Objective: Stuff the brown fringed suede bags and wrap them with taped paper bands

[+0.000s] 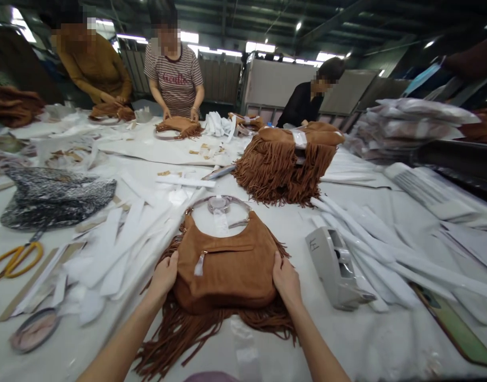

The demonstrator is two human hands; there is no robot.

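Note:
A brown suede bag [223,265] with long fringe lies flat on the white table [387,345] in front of me, its wrapped round handle pointing away. My left hand [164,276] grips the bag's left side, fingers curled over its edge. My right hand [286,280] holds the right side the same way. A zip pocket with a white tag faces up between my hands.
A grey tape dispenser [334,265] stands right of the bag. White paper strips [128,244] lie scattered about. Yellow-handled scissors [16,257] and a grey speckled bag [52,196] sit at left. A pile of fringed bags [287,164] is beyond. Three people work at the far side.

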